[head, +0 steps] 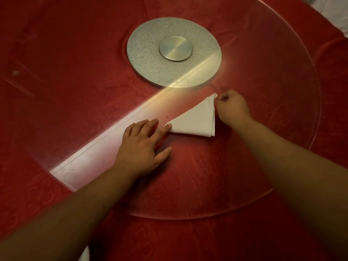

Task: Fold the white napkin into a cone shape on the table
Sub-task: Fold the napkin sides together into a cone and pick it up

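Head view, napkin (195, 120) between left hand (143, 142), right hand (232, 108)

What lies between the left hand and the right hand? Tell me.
In the head view, the white napkin, folded into a flat triangle, spans the gap: the left hand pins its near-left point, and the right hand pinches its far corner.

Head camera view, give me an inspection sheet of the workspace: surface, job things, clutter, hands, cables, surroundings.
Surface: round glass turntable over a red tablecloth, on a silver base disc.
Job's things: white napkin lying flat on the glass, folded into a triangle.
Clutter: nothing seen.
Hands: left hand flat on the glass, fingers spread, index fingertip on the napkin's left tip; right hand pinching the napkin's far corner.
Cables: nothing seen.
Surroundings: white cloth at top right corner.
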The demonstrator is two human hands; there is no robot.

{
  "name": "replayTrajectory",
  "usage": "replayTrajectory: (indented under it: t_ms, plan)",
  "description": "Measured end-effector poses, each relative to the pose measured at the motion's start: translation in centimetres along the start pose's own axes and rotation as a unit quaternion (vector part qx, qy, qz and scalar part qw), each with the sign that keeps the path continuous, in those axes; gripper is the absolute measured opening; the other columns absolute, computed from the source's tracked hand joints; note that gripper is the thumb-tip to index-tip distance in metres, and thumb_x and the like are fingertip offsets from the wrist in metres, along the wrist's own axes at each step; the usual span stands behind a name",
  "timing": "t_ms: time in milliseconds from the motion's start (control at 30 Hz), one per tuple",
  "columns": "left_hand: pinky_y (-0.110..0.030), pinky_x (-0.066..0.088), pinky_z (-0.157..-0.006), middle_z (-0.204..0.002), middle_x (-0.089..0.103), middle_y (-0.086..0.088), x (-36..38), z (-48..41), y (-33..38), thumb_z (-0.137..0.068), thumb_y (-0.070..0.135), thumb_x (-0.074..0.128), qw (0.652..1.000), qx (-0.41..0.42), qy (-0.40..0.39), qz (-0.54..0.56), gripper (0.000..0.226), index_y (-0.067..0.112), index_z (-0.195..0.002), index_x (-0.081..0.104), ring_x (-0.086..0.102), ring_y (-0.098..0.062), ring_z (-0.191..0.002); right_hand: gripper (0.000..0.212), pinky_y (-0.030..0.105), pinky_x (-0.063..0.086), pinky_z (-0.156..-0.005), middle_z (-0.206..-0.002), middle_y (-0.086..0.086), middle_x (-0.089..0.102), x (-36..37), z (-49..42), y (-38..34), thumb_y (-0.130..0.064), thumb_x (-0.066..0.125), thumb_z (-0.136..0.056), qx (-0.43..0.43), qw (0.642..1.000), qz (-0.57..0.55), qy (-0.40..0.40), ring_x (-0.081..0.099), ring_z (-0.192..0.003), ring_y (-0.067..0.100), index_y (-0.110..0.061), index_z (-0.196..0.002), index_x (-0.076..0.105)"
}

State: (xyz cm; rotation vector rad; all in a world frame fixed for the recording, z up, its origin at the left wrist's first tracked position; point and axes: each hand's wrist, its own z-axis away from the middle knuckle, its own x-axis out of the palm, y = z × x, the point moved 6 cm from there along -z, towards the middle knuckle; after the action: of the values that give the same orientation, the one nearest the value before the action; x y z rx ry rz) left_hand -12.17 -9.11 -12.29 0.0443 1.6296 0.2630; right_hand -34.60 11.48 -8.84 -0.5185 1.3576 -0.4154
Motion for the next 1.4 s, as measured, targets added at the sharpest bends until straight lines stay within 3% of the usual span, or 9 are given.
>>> replayTrajectory:
  t_ms: [133, 267, 367, 633, 800, 967, 1167, 1300, 1400]
  plan:
    - [-0.052, 0.024, -0.119, -0.158, 0.045, 0.000, 0.0, 0.0, 0.3, -0.093, 0.074, 0.039, 1.000, -0.003, -0.003, 0.000, 0.070, 0.045, -0.156, 0.035, 0.037, -0.028, -0.143, 0.036, 0.041, 0.042, -0.102, -0.121, 0.014, 0.064, -1.1, 4.9, -4.7, -0.016, 0.051, -0.089, -0.238, 0.955, 0.079, 0.158, 0.056, -0.115, 0.035, -0.008, -0.121, 0.064]
    - [-0.053, 0.025, -0.119, -0.158, 0.045, -0.003, 0.4, -0.1, 0.7, -0.092, 0.074, 0.041, 1.000, -0.006, -0.008, -0.006, 0.072, 0.039, -0.155, 0.039, 0.037, -0.030, -0.144, 0.056, 0.048, 0.021, -0.123, -0.157, 0.011, 0.041, 5.8, 10.8, -7.6, -0.034, 0.048, -0.100, -0.419, 0.893, 0.158, -0.049, 0.031, -0.149, 0.031, -0.012, -0.152, 0.041]
    - [-0.053, 0.027, -0.119, -0.158, 0.045, -0.003, 0.4, -0.1, 1.0, -0.092, 0.074, 0.040, 1.000, -0.007, -0.006, -0.006, 0.072, 0.040, -0.155, 0.039, 0.037, -0.029, -0.144, 0.063, 0.048, 0.007, -0.125, -0.167, 0.004, 0.021, 8.5, 11.1, -5.3, -0.050, 0.031, -0.104, -0.389, 0.875, 0.250, -0.142, 0.006, -0.156, 0.025, -0.020, -0.159, 0.023]
    - [-0.053, 0.025, -0.120, -0.160, 0.042, -0.002, 0.8, -0.2, 1.5, -0.093, 0.076, 0.038, 1.000, -0.012, -0.005, 0.000, 0.070, 0.046, -0.155, 0.035, 0.034, -0.029, -0.146, 0.071, 0.048, 0.004, -0.126, -0.168, 0.005, 0.014, 5.9, 5.6, -2.4, -0.056, 0.017, -0.100, -0.396, 0.848, 0.320, -0.146, 0.003, -0.156, 0.025, -0.018, -0.160, 0.016]
    - [-0.053, 0.023, -0.121, -0.161, 0.042, -0.002, 1.1, -0.2, 1.7, -0.094, 0.077, 0.034, 1.000, -0.013, -0.002, 0.002, 0.070, 0.047, -0.156, 0.032, 0.033, -0.029, -0.147, 0.070, 0.048, 0.007, -0.125, -0.168, 0.010, 0.013, 3.3, 1.8, -1.0, -0.050, 0.034, -0.103, -0.265, 0.920, 0.274, -0.086, 0.007, -0.155, 0.030, -0.014, -0.160, 0.014]
    - [-0.050, 0.019, -0.120, -0.160, 0.043, -0.001, 1.1, -0.2, 1.6, -0.094, 0.077, 0.034, 1.000, -0.014, 0.005, 0.004, 0.069, 0.047, -0.156, 0.032, 0.034, -0.028, -0.146, 0.036, 0.036, 0.042, -0.096, -0.106, 0.004, 0.061, 0.4, -1.2, -1.4, -0.041, 0.066, -0.088, -0.146, 0.980, 0.133, -0.012, 0.055, -0.111, 0.032, -0.014, -0.111, 0.066]
    - [-0.051, 0.022, -0.121, -0.160, 0.042, 0.001, 1.1, -0.1, 1.2, -0.094, 0.076, 0.033, 1.000, -0.015, 0.003, 0.010, 0.067, 0.047, -0.155, 0.033, 0.034, -0.027, -0.146, 0.010, 0.025, 0.041, -0.058, -0.080, -0.002, 0.062, 0.6, -2.7, -1.2, -0.022, 0.074, -0.087, -0.082, 0.989, -0.028, -0.118, 0.056, -0.069, 0.012, -0.016, -0.086, 0.066]
    - [-0.050, 0.022, -0.121, -0.160, 0.042, 0.002, 0.9, -0.1, 0.8, -0.094, 0.074, 0.037, 1.000, -0.014, 0.000, 0.008, 0.066, 0.047, -0.154, 0.035, 0.032, -0.026, -0.147, 0.020, 0.013, 0.037, -0.047, -0.069, -0.010, 0.058, 0.5, -2.9, -1.3, -0.023, 0.074, -0.088, -0.093, 0.989, -0.017, -0.114, 0.050, -0.057, 0.003, -0.023, -0.072, 0.061]
    - [-0.050, 0.020, -0.121, -0.160, 0.042, 0.002, 0.7, 0.0, 0.4, -0.094, 0.074, 0.039, 1.000, -0.009, -0.001, 0.007, 0.066, 0.047, -0.154, 0.036, 0.032, -0.026, -0.147, 0.020, 0.022, 0.036, -0.052, -0.069, -0.012, 0.056, 1.0, -2.2, -1.1, -0.031, 0.073, -0.086, -0.088, 0.994, 0.026, -0.051, 0.053, -0.061, 0.005, -0.024, -0.078, 0.057]
